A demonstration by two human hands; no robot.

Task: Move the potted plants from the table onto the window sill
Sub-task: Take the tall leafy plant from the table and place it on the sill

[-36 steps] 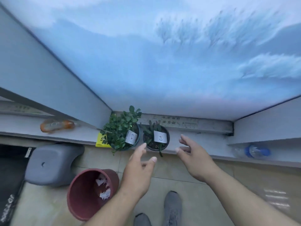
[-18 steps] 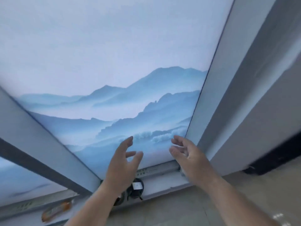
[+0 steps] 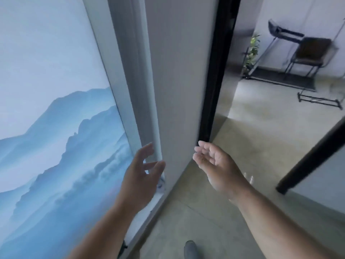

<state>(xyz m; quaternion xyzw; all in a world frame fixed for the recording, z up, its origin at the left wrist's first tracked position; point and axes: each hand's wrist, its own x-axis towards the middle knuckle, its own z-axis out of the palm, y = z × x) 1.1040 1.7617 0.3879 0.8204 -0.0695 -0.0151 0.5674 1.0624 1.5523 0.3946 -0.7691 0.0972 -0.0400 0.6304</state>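
My left hand (image 3: 141,173) is raised in front of the right end of the window sill (image 3: 149,208), fingers relaxed and spread, holding nothing. My right hand (image 3: 214,163) hovers to its right over the floor, fingers loosely curved, also holding nothing. The two potted plants on the sill are out of view. The window blind (image 3: 56,118) with a blue mountain print fills the left. A leafy green plant (image 3: 252,51) stands far off at the upper right, beside furniture.
A grey wall pillar (image 3: 175,81) with a black edge (image 3: 214,71) stands right of the window. Beyond it lie beige floor tiles (image 3: 261,128), a chair (image 3: 309,53) and a metal-legged stand (image 3: 280,32). A dark post (image 3: 308,161) slants at the right. My shoe (image 3: 190,249) shows at the bottom.
The view has swung right, away from the two pots on the sill toward the room. Both hands stay raised and hold nothing; the pots have dropped out of sight.
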